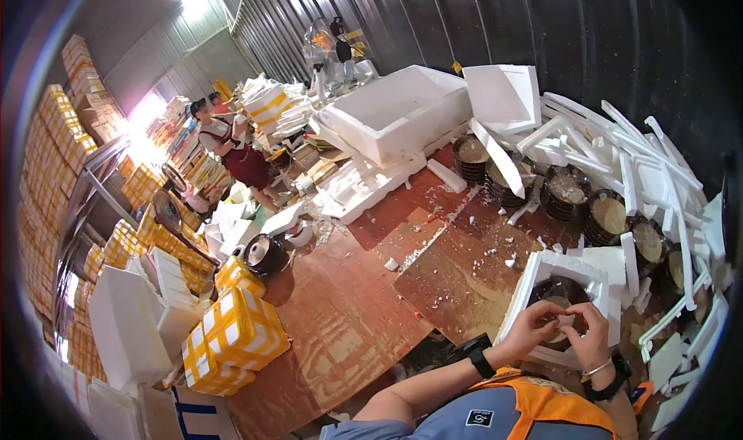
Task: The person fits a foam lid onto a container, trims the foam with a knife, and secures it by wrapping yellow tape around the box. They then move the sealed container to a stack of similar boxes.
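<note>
Both of my hands are together over a square white foam box [536, 273] at the lower right. My left hand [534, 328] and my right hand [590, 335] meet at the fingertips, thumbs and fingers pinched around a small whitish piece [565, 321], too small to name. Beneath them, inside the box, sits a dark round bowl [559, 288], partly hidden by my fingers. White foam pieces [592, 263] lie against the box. Stacks of dark bowls [567, 188] stand just behind it in a row.
A large white foam box [395, 115] stands at the back. Broken foam strips [658, 157] pile up along the right wall. Yellow-taped packages [244, 324] sit on the left of the wooden table [340, 285]. A person [236, 150] stands farther back.
</note>
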Demonstrator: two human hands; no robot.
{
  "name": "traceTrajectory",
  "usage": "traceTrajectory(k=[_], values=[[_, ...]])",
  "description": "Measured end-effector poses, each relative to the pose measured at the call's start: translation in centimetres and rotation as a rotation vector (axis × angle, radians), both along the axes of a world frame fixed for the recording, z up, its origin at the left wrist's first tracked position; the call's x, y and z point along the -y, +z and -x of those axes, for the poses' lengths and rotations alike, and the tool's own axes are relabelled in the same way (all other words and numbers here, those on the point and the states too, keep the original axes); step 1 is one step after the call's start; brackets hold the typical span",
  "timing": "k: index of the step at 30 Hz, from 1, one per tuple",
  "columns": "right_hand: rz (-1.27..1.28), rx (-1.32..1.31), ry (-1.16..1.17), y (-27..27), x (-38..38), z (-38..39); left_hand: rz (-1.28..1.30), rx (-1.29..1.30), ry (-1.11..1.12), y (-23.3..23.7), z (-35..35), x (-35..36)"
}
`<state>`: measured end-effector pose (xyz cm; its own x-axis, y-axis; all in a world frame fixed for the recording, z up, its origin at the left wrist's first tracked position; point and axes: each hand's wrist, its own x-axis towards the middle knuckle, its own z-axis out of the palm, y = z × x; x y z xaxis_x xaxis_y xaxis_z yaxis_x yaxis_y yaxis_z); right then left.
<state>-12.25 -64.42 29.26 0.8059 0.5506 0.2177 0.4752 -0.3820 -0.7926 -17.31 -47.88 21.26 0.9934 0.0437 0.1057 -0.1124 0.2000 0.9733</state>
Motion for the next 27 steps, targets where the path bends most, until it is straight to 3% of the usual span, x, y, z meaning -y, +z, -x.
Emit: traceTrajectory(k=[2, 4, 6, 8, 9, 10, 12, 13, 14, 15, 17, 19, 22, 26, 27], values=[[-0.043, 0.055, -0.029, -1.2, 0.0, -0.2, 0.078, 0.026, -0.004, 0.2, 0.4, 0.0], [-0.178, -0.121, 0.000, -1.6, 0.1, -0.2, 0.107, -0.001, -0.039, 0.9, 0.8, -0.5], [-0.193, -0.098, -0.019, -1.3, 0.0, -0.4, 0.145, -0.031, -0.082, 2.3, 1.4, -1.4], [-0.225, -0.040, -0.061, -0.5, 0.5, -0.8, -0.053, 0.089, -0.078, 5.3, 2.2, -2.9], [-0.244, -0.015, -0.125, -2.2, 1.3, -1.9, -0.045, 0.158, -0.140, 9.1, 3.3, -3.5], [-0.305, -0.161, -0.166, -2.5, 2.1, -2.7, -0.019, 0.215, -0.213, 13.6, 4.5, -4.1], [-0.231, 0.050, -0.274, -2.5, 3.3, -4.0, 0.158, 0.375, -0.554, 17.8, 6.3, -4.3], [-0.308, -0.078, -0.303, -2.7, 4.0, -4.7, 0.263, 0.495, -0.645, 19.0, 6.7, -3.1], [-0.370, -0.143, -0.348, -1.2, 3.9, -4.5, 0.351, 0.613, -0.714, 19.6, 6.9, -2.2], [-0.319, -0.066, -0.328, -1.4, 4.7, -5.4, 0.391, 0.559, -0.729, 19.2, 7.3, -1.4], [-0.256, -0.007, -0.312, -0.6, 5.8, -5.2, 0.531, 0.711, -0.704, 18.8, 7.7, 1.1], [-0.037, 0.261, -0.168, 1.1, 6.2, -4.8, 0.631, 0.898, -0.672, 18.4, 7.6, 2.9], [-0.005, 0.233, -0.106, 0.3, 6.6, -4.3, 0.736, 0.775, -0.657, 18.3, 8.5, 3.3], [0.059, 0.125, 0.003, -0.6, 6.5, -4.1, 0.746, 0.808, -0.648, 17.7, 8.4, 3.6], [0.134, 0.248, 0.047, -0.5, 6.3, -3.8, 0.747, 0.804, -0.651, 17.6, 8.4, 3.6]])
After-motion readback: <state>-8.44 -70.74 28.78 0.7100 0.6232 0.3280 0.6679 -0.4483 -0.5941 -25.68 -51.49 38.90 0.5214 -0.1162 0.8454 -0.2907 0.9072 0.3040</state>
